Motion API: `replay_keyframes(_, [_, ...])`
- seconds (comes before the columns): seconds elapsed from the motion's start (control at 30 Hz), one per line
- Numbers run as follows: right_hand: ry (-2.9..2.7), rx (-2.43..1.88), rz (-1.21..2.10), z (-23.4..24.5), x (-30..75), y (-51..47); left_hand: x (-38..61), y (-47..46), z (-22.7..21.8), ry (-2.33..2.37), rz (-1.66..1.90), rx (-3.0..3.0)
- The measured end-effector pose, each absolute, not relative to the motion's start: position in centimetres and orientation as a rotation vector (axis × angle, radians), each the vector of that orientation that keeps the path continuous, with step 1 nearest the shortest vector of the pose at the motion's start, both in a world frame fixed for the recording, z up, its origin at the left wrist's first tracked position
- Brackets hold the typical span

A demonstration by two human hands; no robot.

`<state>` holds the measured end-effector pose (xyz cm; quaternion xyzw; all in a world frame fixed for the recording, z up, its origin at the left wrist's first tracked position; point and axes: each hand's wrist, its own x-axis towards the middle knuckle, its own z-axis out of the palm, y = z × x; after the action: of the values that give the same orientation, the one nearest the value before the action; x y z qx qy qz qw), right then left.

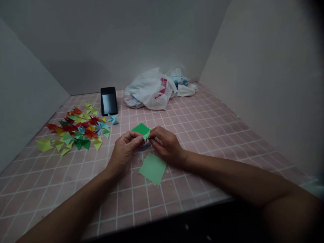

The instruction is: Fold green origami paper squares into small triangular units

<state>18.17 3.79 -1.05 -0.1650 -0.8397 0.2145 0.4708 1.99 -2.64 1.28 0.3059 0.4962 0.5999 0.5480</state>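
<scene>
Between my two hands is a small piece of light green folded paper (146, 135). My left hand (124, 147) pinches its left side with thumb and forefinger. From the other side, my right hand (169, 145) is closed on it with the fingertips, which hide part of the folds. Just behind and under the hands sits a stack of coloured square paper (140, 128) with bright green on top; blue and pink edges peek out below. Nearer to me, a light green square sheet (153, 168) lies flat on the tablecloth.
Folded paper pieces (78, 126) in many colours are spread at the left. A black phone (109, 101) leans upright behind them. A white plastic bag (150, 88) and crumpled white packaging (186, 89) rest at the back. Grey walls enclose the pink checked tablecloth (202, 128).
</scene>
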Motion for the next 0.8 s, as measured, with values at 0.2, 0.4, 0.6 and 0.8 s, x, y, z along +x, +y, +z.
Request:
replay_keyframes(0.2, [-2.049,-0.451,0.564,-1.0,18.23,3.66,1.88,-2.81,0.93,1.202,1.405,0.825])
replay_keyframes(0.4, [-1.994,-0.498,0.62,-0.89,18.21,3.57,2.0,-2.87,1.06,1.213,1.443,1.039])
replay_keyframes(0.6, [-1.961,-0.503,0.671,-1.0,18.1,3.49,1.96,-2.77,1.06,1.264,1.425,1.209])
replay_keyframes(0.8, [-1.96,-0.491,0.701,-1.18,18.09,3.47,1.71,-2.74,0.95,1.284,1.439,1.225])
